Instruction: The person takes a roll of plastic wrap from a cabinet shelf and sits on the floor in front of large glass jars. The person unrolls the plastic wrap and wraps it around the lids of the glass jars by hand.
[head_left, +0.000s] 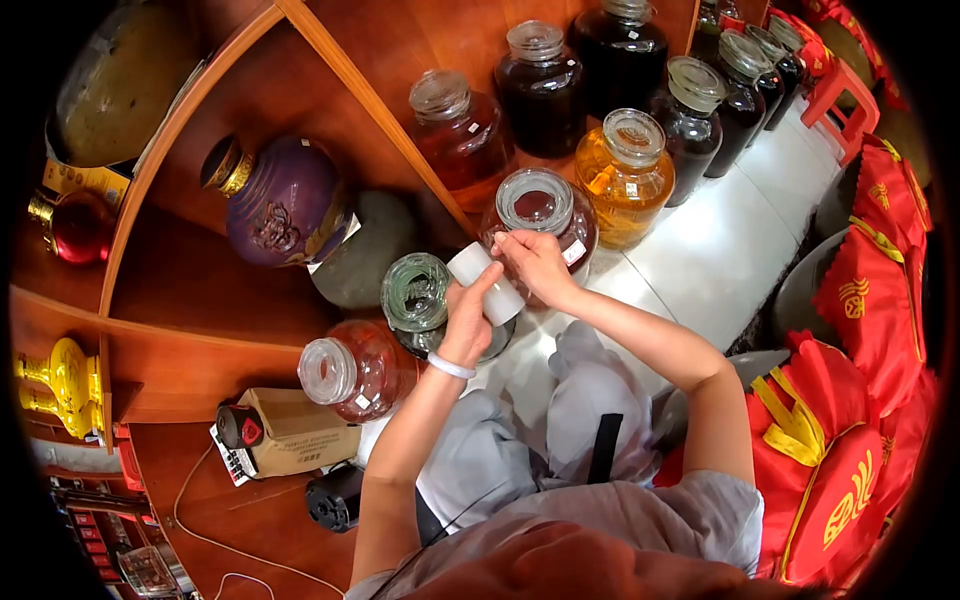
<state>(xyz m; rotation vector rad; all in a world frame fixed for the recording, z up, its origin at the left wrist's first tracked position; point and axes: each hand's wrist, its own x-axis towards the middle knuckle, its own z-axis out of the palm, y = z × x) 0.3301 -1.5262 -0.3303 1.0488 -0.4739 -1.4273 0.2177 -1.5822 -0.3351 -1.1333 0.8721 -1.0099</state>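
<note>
My left hand [468, 318], with a pale bangle at the wrist, is wrapped round a white roll [488, 284] over the glass jars. My right hand [534, 264] is beside the roll's upper end, fingers bent together in a pinch; what they hold, if anything, is too small to name. Below and behind my right hand stands a glass jar [575, 225] of dark red liquid with a glass lid. Under my left hand is a jar with a greenish glass top [416, 290]. To its left, a jar of red liquid [375, 370] is partly behind my left forearm.
Several dark jars [540, 95] and an amber jar [625, 190] stand ahead. A purple jar [285, 205] sits in the wooden shelf at left. Red fabric covers [860, 300] line the right side, near a red stool [845, 105]. A cardboard box [305, 432] lies lower left.
</note>
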